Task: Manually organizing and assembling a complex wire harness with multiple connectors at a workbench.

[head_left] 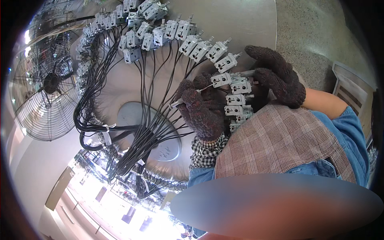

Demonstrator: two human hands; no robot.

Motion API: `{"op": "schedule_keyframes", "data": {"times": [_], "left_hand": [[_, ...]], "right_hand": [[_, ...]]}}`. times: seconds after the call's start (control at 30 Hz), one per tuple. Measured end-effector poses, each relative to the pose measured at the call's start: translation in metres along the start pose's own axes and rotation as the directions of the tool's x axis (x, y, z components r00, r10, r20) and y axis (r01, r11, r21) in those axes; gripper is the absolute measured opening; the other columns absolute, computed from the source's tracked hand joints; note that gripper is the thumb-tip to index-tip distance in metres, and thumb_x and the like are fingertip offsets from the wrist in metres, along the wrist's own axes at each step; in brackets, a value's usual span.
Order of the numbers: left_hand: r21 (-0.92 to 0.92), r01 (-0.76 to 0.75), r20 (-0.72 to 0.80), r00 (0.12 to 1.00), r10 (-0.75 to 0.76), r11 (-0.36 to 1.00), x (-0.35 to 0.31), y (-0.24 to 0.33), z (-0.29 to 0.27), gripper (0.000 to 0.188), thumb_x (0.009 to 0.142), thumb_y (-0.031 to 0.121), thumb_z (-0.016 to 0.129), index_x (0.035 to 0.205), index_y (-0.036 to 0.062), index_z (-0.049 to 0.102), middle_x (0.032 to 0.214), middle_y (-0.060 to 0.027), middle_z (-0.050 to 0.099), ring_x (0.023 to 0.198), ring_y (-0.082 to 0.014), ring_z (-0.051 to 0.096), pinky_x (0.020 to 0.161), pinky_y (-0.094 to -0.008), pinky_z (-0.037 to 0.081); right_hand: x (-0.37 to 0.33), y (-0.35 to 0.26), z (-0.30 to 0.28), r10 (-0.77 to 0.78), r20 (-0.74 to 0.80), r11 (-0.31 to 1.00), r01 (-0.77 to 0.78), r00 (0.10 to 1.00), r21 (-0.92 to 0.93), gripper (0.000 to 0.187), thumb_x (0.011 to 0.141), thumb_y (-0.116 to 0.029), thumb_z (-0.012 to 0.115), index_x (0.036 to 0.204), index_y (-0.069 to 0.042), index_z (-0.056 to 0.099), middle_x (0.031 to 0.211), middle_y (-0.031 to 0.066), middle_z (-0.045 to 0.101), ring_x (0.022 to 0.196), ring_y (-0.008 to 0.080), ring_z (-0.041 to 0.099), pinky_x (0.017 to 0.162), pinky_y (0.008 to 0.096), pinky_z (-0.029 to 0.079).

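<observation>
Metal modules [240, 85] rowed along the desk [240, 24], cables [134, 161] fanned, likely against tangling.
Thin wire [207, 87] apparently pinched by left fingers [195, 105]; right fingers [267, 77] curled at a shaft [247, 73], grip cannot be told.

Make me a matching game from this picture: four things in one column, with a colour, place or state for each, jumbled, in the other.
Things:
1. Fan
2. Black cables
3. Apron
4. Left hand

Descriptions:
A. Brown plaid
B. In a dark, knobbly-looking glove
C. At the picture's left side, behind a round wire cage
D. Gathered into bundles

Right pairs: 1-C, 2-D, 3-A, 4-B.
</observation>
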State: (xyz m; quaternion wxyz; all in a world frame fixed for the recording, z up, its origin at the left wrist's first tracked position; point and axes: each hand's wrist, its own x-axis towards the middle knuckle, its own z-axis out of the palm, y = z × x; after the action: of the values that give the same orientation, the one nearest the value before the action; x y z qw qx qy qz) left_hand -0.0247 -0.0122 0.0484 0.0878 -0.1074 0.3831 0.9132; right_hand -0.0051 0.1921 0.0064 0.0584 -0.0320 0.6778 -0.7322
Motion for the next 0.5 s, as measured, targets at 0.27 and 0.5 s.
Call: {"op": "schedule_keyframes", "data": {"times": [0.27,0.5], "left_hand": [[0.052,-0.038,-0.172,0.984,0.046,0.998,-0.006,-0.007,0.010,0.018,0.094,0.021,0.051,0.105,0.0058,0.051,0.112,-0.0213,0.056,0.102,-0.0291,0.058,0.078,-0.0430,0.056],[0.322,-0.116,-0.183,0.966,0.182,0.940,-0.023,-0.014,-0.011,0.034,0.094,0.031,0.049,0.111,0.0021,0.044,0.111,-0.0207,0.054,0.094,-0.0303,0.062,0.081,-0.0431,0.057]], "right_hand": [[0.003,0.002,0.003,0.096,-0.075,0.984,-0.083,0.993,0.155,0.039,0.095,-0.018,0.047,0.133,-0.008,0.043,0.114,0.0097,0.057,0.085,0.0140,0.058,0.073,0.0264,0.051],[-0.015,0.023,-0.026,-0.468,0.007,0.766,0.409,0.884,-0.495,0.038,0.094,-0.013,0.048,0.131,-0.007,0.044,0.119,0.0154,0.055,0.069,0.0108,0.057,0.063,0.0258,0.050]]}}
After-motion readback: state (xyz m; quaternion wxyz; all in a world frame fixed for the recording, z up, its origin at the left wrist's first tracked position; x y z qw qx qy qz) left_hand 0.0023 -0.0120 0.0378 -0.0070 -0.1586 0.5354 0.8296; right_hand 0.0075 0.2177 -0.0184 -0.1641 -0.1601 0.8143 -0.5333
